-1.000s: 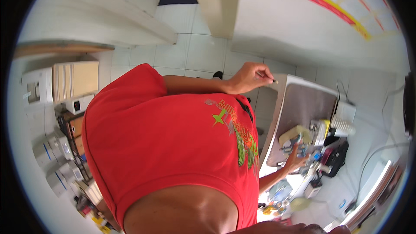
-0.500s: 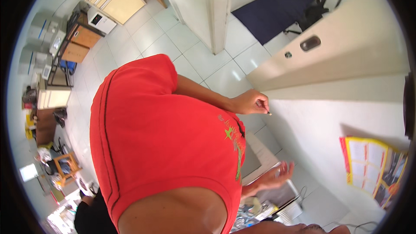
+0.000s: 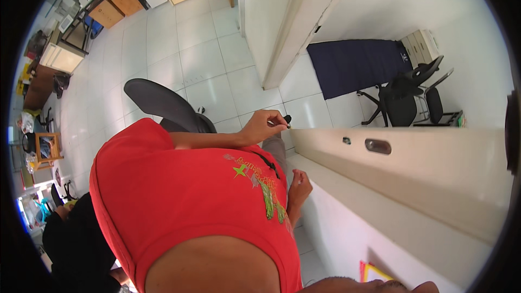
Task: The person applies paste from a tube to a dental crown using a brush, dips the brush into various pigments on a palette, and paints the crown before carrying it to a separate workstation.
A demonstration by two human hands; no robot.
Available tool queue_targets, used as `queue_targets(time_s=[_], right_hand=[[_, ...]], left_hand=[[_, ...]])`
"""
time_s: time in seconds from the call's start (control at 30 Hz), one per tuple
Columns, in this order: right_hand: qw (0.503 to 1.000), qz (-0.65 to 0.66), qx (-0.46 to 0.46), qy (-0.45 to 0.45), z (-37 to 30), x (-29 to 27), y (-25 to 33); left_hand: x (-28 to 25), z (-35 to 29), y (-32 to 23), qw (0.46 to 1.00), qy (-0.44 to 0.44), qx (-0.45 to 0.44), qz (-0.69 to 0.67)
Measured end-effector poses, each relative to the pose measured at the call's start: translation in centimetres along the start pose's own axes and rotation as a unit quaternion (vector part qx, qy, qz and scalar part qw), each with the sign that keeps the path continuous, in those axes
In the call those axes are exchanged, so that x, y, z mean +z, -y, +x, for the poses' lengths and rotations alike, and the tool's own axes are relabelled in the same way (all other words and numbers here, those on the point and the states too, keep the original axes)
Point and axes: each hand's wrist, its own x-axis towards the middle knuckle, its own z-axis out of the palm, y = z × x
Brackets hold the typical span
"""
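My left hand (image 3: 264, 126) is in front of my red shirt (image 3: 179, 195), its thumb and forefinger pinched on a small dark thing with a pale tip (image 3: 289, 126); its kind is too small to tell. Just right of those fingertips is the end of a cream door (image 3: 434, 168), with an oval recessed handle plate (image 3: 378, 146) and a small lock fitting (image 3: 347, 141) on it. I cannot tell whether they touch. Nearer, beside my shirt, my right hand (image 3: 300, 187) hangs with its fingers loosely curled in and nothing visible in them.
A black chair back (image 3: 160, 100) rises beyond my left arm. Through the doorway lie a dark blue mat (image 3: 358, 65) and a black office chair (image 3: 399, 103). A door frame (image 3: 282, 49) stands ahead of my left hand. Another person in black (image 3: 76, 244) is at the lower left.
My view has turned, bringing the black chair back into sight and the door beside my left fingertips. My left hand still pinches the small thing. My right hand's spread fingers have curled in.
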Motion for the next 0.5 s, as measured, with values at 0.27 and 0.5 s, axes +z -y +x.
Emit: queue_targets(time_s=[0.27, 0.5], right_hand=[[0.977, -0.090, 0.072, 0.179, 7.9, 2.0, -14.6], [0.965, -0.060, 0.211, 0.143, 16.5, -2.2, -13.0]], left_hand=[[3.1, 11.8, -2.3, 0.999, -0.016, -0.001, -0.037], [7.3, 25.3, -6.0, 0.996, 0.059, 0.067, -0.020]])
